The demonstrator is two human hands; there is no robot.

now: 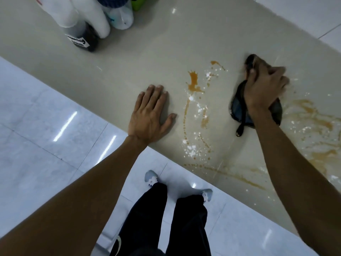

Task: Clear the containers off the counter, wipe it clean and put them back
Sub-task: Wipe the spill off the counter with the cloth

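Observation:
The beige counter (156, 52) runs diagonally across the view. Orange-brown liquid stains (193, 82) and white powder specks (191, 150) cover its right half. My right hand (263, 85) grips a dark cloth (238, 108) and presses it on the counter beside the smeared stains. My left hand (151, 115) lies flat on the counter near its front edge, left of the spill, fingers straight. Several containers stand together at the far left end: a dark bottle with a white label (83, 39), white bottles (99, 21), a clear bottle (121, 19) and a green one (138, 4).
A glossy white tiled floor (36, 126) lies in front of the counter, where my legs and shoes (151, 178) stand. White tiles (304, 15) lie beyond the counter's far edge at the upper right.

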